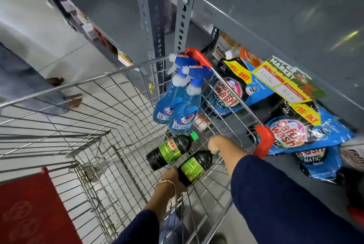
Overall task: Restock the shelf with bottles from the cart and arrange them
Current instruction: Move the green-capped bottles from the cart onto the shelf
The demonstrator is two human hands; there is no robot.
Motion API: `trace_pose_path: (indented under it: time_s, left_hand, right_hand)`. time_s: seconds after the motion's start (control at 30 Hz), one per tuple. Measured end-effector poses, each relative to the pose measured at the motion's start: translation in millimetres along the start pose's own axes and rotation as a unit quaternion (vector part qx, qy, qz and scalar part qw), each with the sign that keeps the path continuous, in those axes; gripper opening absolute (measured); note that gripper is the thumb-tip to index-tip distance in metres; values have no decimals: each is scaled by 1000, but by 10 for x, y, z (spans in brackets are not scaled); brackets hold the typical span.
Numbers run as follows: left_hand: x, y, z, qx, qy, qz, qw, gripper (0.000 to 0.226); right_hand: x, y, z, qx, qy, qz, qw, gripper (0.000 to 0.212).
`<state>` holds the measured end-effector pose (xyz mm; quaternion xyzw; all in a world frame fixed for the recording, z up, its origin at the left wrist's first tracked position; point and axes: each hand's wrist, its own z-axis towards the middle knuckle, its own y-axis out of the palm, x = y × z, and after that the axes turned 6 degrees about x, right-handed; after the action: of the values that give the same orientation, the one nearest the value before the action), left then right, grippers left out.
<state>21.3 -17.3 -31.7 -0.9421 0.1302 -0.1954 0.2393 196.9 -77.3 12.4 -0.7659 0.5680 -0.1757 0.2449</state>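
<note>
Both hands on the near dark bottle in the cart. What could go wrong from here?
1. The two spray bottles hang by their triggers on the cart rim just above; lifting the dark bottle could knock them off.
2. The right hand grips only the cap end, so it could slip.
3. The second bottle lies loose alongside and may roll.

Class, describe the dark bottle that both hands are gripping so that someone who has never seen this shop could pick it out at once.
Start at the wire cart beside the grey shelving. Two dark bottles with green labels lie in its near corner. Yours is the held bottle, nearer the camera: the left hand grips its base and the right hand covers its cap, while the free bottle shows a bare green cap.
</note>
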Motion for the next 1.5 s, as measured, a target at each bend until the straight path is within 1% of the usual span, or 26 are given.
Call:
trace_pose_path:
  time_s: [0.1,0.17,0.23,0.3,0.33,0.37,0.4,0.43,0.47,0.53,0.57,0.6,0.63,0.67,0.73,0.8,0.83,0.9,0.97,1.0,1.1,1.2,1.27,1.37,1.43,1.5]
  left_hand:
    - [-48,-11,5,15,11,-13,1000,57]
    - [-53,-33,-27,20,21,-22,999,57]
    - [-20,-101,-109,25,28,-28,999,56]
    - [23,-193,-181,29,29,-45,998,57]
    - [39,-236,-209,33,31,-55,997,56]
    - [57,-291,-266,37,32,-65,997,55]
    - [75,-347,-321,44,35,-74,996,52]
    - [96,-407,-385,47,34,-87,995,49]
    - [109,-461,-444,48,34,-108,992,46]
    - [143,-566,-608,53,36,-166,984,35]
    - [142,-613,-682,62,35,-190,979,29]
    - [144,-656,-761,74,40,-213,973,24]
    - [140,-688,-831,78,44,-242,966,24]
    - [140,-727,-924,77,58,-271,958,25]
    - [154,-790,-1163,84,92,-310,942,13]
    - [183,-861,-1397,91,121,-331,931,21]
    - [203,-895,-1500,93,132,-343,925,21]
    - [272,-937,-1718,98,155,-372,910,15]
    - [419,-967,-1933,113,184,-386,897,11]
    - [505,-982,-2015,124,200,-390,890,9]
    - [885,-978,-2303,119,259,-418,862,8]
    - [1345,-927,-2544,111,327,-388,854,10]
    - [1712,-870,-2703,112,376,-354,849,18]
    - [2227,-789,-2864,133,436,-298,839,29]
    - [2484,-750,-2940,149,460,-278,830,40]
    - [2658,-730,-2969,185,468,-245,829,57]
  right_hand:
    - [-49,-91,-37,-50,44,8,998,40]
    - [-68,-125,-72,-45,29,28,998,42]
    - [-112,-108,-155,-37,3,62,997,38]
    - [-176,-61,-213,-43,-8,72,996,28]
    - [-196,-34,-219,-30,-12,81,996,15]
    - [-202,-44,-271,-10,-16,103,994,18]
    - [-184,-48,-294,6,-24,114,993,31]
    - [-154,-86,-356,26,-39,112,993,37]
    - [-129,-127,-410,54,-62,116,990,34]
    - [-52,-249,-586,88,-89,112,986,17]
    - [-34,-298,-660,102,-101,113,983,19]
    - [-13,-349,-710,120,-119,106,980,27]
    - [-7,-409,-793,134,-131,91,978,31]
    - [11,-466,-883,155,-144,81,974,32]
    - [48,-594,-1115,197,-167,79,963,33]
    - [105,-714,-1325,216,-205,115,948,40]
    - [140,-775,-1440,224,-217,143,939,43]
    - [217,-905,-1677,260,-237,210,912,38]
    - [321,-1053,-1956,313,-246,272,876,30]
    - [372,-1128,-2089,337,-250,300,856,29]
    - [653,-1387,-2533,412,-257,376,789,31]
    - [987,-1677,-2944,450,-256,436,736,33]
    - [1265,-1849,-3191,486,-251,437,714,36]
    - [1664,-2020,-3471,544,-245,407,691,36]
    - [1864,-2093,-3584,567,-245,392,682,37]
    - [1951,-2130,-3643,581,-253,366,681,38]
